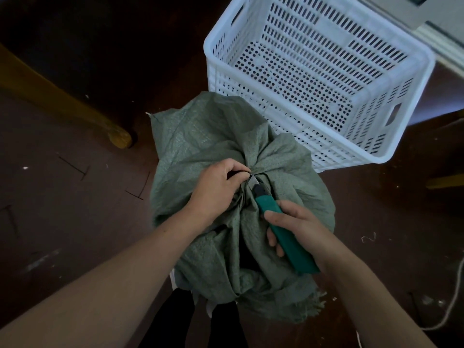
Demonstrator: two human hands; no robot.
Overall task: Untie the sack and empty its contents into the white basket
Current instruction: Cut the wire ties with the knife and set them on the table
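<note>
**Sack neck held and a knife blade set against its tie**

The green woven sack [200, 136] is seen standing on the dark floor [75, 197], its top gathered into a bunched neck from which creases spread outward. The neck is bound, and the sack is not yet opened. At the neck a thin dark tie [238, 173] is pinched by the left hand [213, 187], whose fingers are curled tightly round it; the wrist is laid across the near-left of the sack's crumpled top. A utility knife [288, 244] with a teal handle is gripped by the right hand [298, 227], the thumb being pressed along the top of the handle and the other fingers wrapped beneath it. The short metal blade [252, 182] is pointed at the neck and is met by the tie just beside the left fingertips. Whether the tie has been cut cannot be told.

Beyond the sack and to its right the white basket [334, 146] is placed on the floor, its near-left corner hidden behind the sack's upper edge; its slotted walls and perforated bottom are shown. To the left of the sack a yellowish wooden furniture leg [75, 109] is seen. Below the sack, dark-clothed legs [175, 320] are partly shown, and well to its right a white cord [452, 305] is laid on the floor.
</note>
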